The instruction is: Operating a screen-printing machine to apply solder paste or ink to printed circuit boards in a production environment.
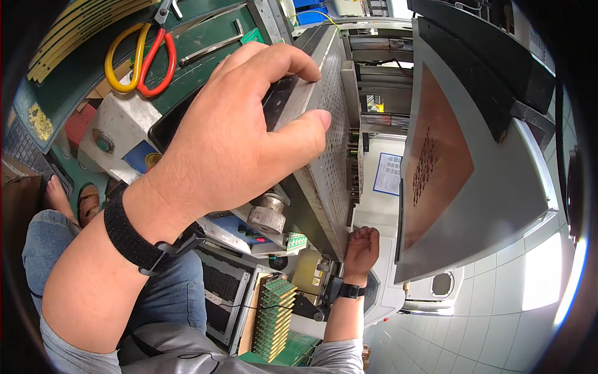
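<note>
My left hand (249,118) reaches over a thick metal plate with rows of small holes (330,118). The index fingertip and thumb are spread apart at the plate's edge, and I see nothing between them. Its other fingers are mostly hidden behind the hand. My right hand (360,249) is beside the plate's lower end, with its fingers curled in. What those fingers hold, if anything, is hidden. To the right of the plate stands a grey framed screen (492,181) with a brown stencil area (439,162) and a cluster of dark marks. A knurled metal knob (266,218) sits below my left hand.
Scissors with yellow and red handles (140,62) lie at the upper left, near a metal strip (212,45). Green circuit boards (274,318) stand stacked below. A printed sheet (389,173) is fixed behind the plate. Someone's sandalled foot (88,202) shows at left.
</note>
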Demonstrator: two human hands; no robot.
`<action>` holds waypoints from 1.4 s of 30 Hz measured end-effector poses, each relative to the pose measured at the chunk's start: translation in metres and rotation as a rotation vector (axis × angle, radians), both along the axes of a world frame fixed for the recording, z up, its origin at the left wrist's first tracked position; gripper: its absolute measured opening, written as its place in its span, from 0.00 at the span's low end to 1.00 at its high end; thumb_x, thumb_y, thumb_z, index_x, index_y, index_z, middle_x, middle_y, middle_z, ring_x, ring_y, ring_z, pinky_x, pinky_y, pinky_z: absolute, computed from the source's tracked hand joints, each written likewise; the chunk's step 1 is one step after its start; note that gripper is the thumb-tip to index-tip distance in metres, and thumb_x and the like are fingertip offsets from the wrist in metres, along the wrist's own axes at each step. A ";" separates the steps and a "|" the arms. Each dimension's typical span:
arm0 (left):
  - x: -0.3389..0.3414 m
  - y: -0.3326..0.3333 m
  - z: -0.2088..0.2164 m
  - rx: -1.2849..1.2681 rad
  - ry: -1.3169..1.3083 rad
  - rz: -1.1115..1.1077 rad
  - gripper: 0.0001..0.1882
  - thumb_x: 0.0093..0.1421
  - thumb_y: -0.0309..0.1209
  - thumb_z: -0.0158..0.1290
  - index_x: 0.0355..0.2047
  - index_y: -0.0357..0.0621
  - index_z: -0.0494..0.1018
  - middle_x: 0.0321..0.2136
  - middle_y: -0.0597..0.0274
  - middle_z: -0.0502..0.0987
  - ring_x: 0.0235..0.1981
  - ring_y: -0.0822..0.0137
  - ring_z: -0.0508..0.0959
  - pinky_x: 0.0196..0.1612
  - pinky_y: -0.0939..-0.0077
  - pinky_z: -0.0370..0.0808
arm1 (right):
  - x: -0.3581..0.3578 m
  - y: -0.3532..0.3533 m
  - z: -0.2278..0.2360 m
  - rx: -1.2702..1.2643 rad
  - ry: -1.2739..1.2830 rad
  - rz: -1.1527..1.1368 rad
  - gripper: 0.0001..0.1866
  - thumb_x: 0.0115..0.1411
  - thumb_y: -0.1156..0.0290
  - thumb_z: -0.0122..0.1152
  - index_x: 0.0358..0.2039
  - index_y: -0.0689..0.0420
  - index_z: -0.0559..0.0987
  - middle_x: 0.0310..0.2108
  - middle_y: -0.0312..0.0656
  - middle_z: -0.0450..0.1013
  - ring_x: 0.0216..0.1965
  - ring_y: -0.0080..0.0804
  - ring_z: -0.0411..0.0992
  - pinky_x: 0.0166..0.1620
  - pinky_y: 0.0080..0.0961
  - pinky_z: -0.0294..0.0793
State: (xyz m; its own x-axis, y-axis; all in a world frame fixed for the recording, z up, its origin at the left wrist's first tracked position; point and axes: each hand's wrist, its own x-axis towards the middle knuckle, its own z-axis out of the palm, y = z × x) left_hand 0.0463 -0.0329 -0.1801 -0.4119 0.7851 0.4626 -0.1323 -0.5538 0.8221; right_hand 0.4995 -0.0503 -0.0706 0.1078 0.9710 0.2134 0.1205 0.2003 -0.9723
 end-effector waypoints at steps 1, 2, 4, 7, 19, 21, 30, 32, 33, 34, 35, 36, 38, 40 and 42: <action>-0.001 0.000 0.001 -0.007 0.001 -0.012 0.21 0.58 0.37 0.55 0.50 0.40 0.70 0.42 0.59 0.68 0.45 0.66 0.70 0.51 0.74 0.67 | 0.000 0.001 0.000 -0.002 -0.006 0.001 0.11 0.70 0.62 0.51 0.35 0.54 0.75 0.31 0.36 0.72 0.33 0.28 0.67 0.39 0.27 0.67; -0.002 0.001 0.002 -0.006 0.006 -0.009 0.21 0.58 0.37 0.55 0.50 0.40 0.70 0.42 0.59 0.68 0.45 0.66 0.70 0.51 0.74 0.67 | -0.001 0.002 0.001 -0.002 -0.011 0.003 0.10 0.70 0.62 0.51 0.35 0.54 0.75 0.31 0.36 0.72 0.33 0.28 0.67 0.39 0.27 0.67; -0.001 0.003 0.000 0.025 0.006 0.007 0.22 0.59 0.38 0.55 0.50 0.40 0.70 0.42 0.59 0.68 0.45 0.67 0.70 0.51 0.75 0.66 | -0.004 0.001 -0.002 0.005 -0.001 0.003 0.10 0.70 0.62 0.51 0.35 0.54 0.74 0.31 0.37 0.72 0.33 0.28 0.67 0.39 0.27 0.66; -0.007 0.003 0.003 0.028 0.015 -0.013 0.22 0.60 0.40 0.54 0.50 0.39 0.69 0.43 0.60 0.68 0.45 0.68 0.70 0.50 0.75 0.66 | -0.011 0.001 0.002 0.019 -0.025 -0.010 0.10 0.70 0.63 0.52 0.35 0.54 0.74 0.31 0.37 0.72 0.33 0.28 0.67 0.39 0.27 0.66; -0.003 -0.002 0.013 -0.014 -0.126 -0.193 0.22 0.59 0.37 0.53 0.51 0.39 0.69 0.44 0.65 0.69 0.40 0.76 0.68 0.43 0.82 0.67 | 0.061 0.014 -0.039 0.152 0.166 -0.148 0.09 0.68 0.61 0.53 0.42 0.52 0.74 0.33 0.37 0.73 0.34 0.30 0.71 0.33 0.28 0.70; -0.006 -0.006 0.009 -0.008 -0.127 -0.200 0.23 0.59 0.38 0.54 0.52 0.40 0.68 0.45 0.65 0.70 0.41 0.75 0.69 0.44 0.81 0.67 | 0.043 0.019 -0.041 0.161 0.277 -0.144 0.09 0.68 0.62 0.53 0.43 0.52 0.74 0.33 0.37 0.74 0.34 0.31 0.71 0.34 0.28 0.71; -0.001 0.000 0.011 0.004 -0.205 -0.273 0.25 0.60 0.42 0.53 0.54 0.41 0.68 0.47 0.64 0.71 0.49 0.72 0.69 0.53 0.78 0.65 | 0.048 0.011 -0.034 0.505 -1.304 -0.398 0.08 0.68 0.72 0.46 0.39 0.56 0.76 0.29 0.39 0.75 0.29 0.33 0.73 0.33 0.31 0.74; -0.004 0.000 0.008 0.021 -0.182 -0.269 0.25 0.60 0.42 0.53 0.54 0.41 0.67 0.48 0.63 0.71 0.49 0.72 0.69 0.53 0.77 0.64 | 0.030 0.004 -0.019 0.455 -1.282 -0.309 0.09 0.68 0.73 0.45 0.37 0.57 0.76 0.29 0.40 0.75 0.29 0.33 0.73 0.33 0.31 0.74; -0.004 0.002 0.007 0.030 -0.171 -0.271 0.25 0.60 0.43 0.53 0.54 0.42 0.67 0.48 0.63 0.71 0.49 0.72 0.69 0.54 0.77 0.64 | 0.024 0.001 -0.014 0.453 -1.262 -0.298 0.10 0.68 0.74 0.44 0.36 0.58 0.76 0.28 0.41 0.74 0.28 0.32 0.73 0.33 0.31 0.74; -0.004 0.003 0.007 0.038 -0.161 -0.272 0.25 0.60 0.43 0.53 0.54 0.42 0.67 0.48 0.63 0.71 0.49 0.71 0.69 0.54 0.76 0.64 | 0.019 -0.001 -0.009 0.452 -1.242 -0.286 0.11 0.68 0.74 0.43 0.35 0.59 0.76 0.27 0.41 0.74 0.27 0.32 0.73 0.32 0.31 0.74; -0.002 0.003 0.008 0.050 -0.154 -0.276 0.25 0.60 0.43 0.53 0.54 0.42 0.67 0.48 0.63 0.71 0.49 0.71 0.69 0.54 0.76 0.64 | 0.017 -0.002 -0.007 0.449 -1.224 -0.275 0.11 0.68 0.74 0.42 0.34 0.59 0.76 0.26 0.42 0.74 0.27 0.32 0.73 0.32 0.30 0.74; -0.001 0.002 0.010 0.047 -0.159 -0.279 0.25 0.60 0.43 0.52 0.54 0.41 0.67 0.47 0.62 0.71 0.50 0.70 0.69 0.55 0.75 0.63 | 0.016 -0.002 -0.007 0.457 -1.218 -0.285 0.11 0.68 0.74 0.42 0.34 0.59 0.76 0.26 0.42 0.74 0.27 0.32 0.73 0.32 0.30 0.74; 0.001 0.000 0.013 0.037 -0.167 -0.280 0.25 0.61 0.42 0.50 0.53 0.40 0.67 0.47 0.60 0.72 0.51 0.67 0.69 0.58 0.73 0.62 | 0.012 -0.002 -0.009 0.347 -0.935 -0.278 0.11 0.68 0.74 0.43 0.34 0.59 0.75 0.26 0.41 0.73 0.27 0.30 0.73 0.32 0.29 0.73; 0.001 -0.001 0.012 0.044 -0.170 -0.282 0.24 0.61 0.42 0.50 0.53 0.40 0.67 0.47 0.60 0.72 0.51 0.67 0.69 0.58 0.73 0.62 | 0.006 -0.001 -0.009 0.301 -0.783 -0.271 0.10 0.68 0.73 0.43 0.34 0.59 0.75 0.26 0.40 0.72 0.27 0.30 0.72 0.32 0.28 0.73; 0.001 -0.001 0.012 0.038 -0.192 -0.290 0.24 0.61 0.41 0.49 0.53 0.40 0.67 0.48 0.60 0.71 0.52 0.67 0.69 0.59 0.72 0.62 | 0.000 -0.002 -0.005 0.215 -0.230 -0.176 0.10 0.68 0.74 0.44 0.34 0.59 0.75 0.26 0.40 0.71 0.27 0.29 0.72 0.32 0.28 0.73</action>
